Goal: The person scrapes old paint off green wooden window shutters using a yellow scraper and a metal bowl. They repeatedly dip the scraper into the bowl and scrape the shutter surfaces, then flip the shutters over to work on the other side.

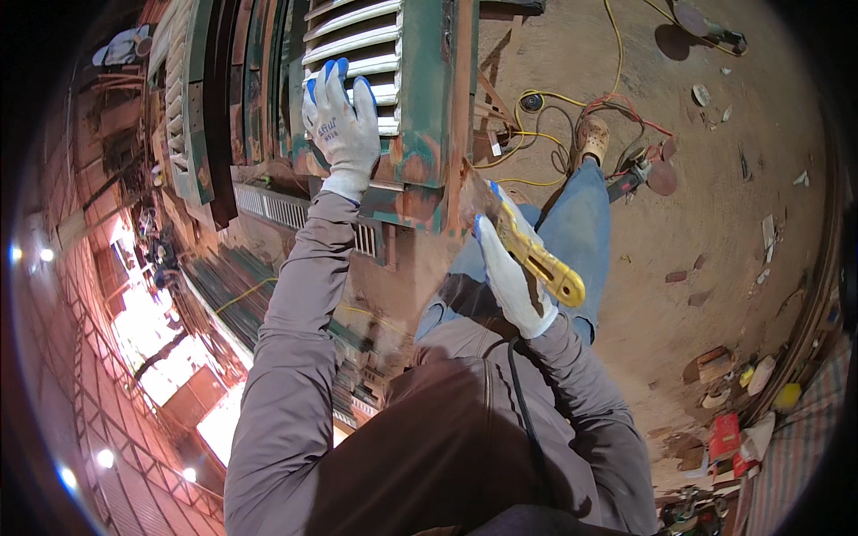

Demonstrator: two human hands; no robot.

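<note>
My left hand, in a white glove with blue fingertips, lies on the white slats of a louvred shutter. Its fingers are stretched out and grip nothing. Worn green paint with rusty brown patches covers the shutter's frame. My right hand, gloved alike, is wrapped round the yellow handle of a scraper. The scraper's wide, brownish blade points up toward the lower corner of the frame. Whether the blade touches the frame's edge I cannot tell.
More louvred shutters stand at the left. Right of my legs, an angle grinder lies on the dirt floor near yellow and red cables. Another grinder lies at the far right. Rubbish is scattered at the lower right.
</note>
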